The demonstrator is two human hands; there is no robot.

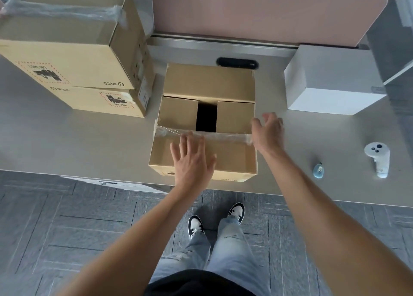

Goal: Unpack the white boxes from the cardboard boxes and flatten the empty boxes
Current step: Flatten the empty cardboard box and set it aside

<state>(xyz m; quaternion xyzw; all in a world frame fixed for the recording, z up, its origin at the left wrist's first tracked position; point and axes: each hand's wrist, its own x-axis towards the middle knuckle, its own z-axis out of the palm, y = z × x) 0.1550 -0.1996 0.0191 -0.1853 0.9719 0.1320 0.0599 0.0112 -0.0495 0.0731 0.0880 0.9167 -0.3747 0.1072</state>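
A cardboard box (207,83) stands at the front edge of the grey desk (78,143), its two inner flaps folded in with a dark gap between them. My left hand (192,159) lies flat with spread fingers on the near flap, by a strip of clear tape. At the box's right edge hovers my right hand (269,131), fingers straight and holding nothing. A white box (330,83) sits on the desk at the right. Two taped cardboard boxes (73,56) are stacked at the left.
A white controller (378,158) and a small blue object (319,170) lie on the desk to the right. A pink partition (268,11) closes off the desk's back. A black cable slot (237,63) sits behind the open box. My feet stand on grey carpet below.
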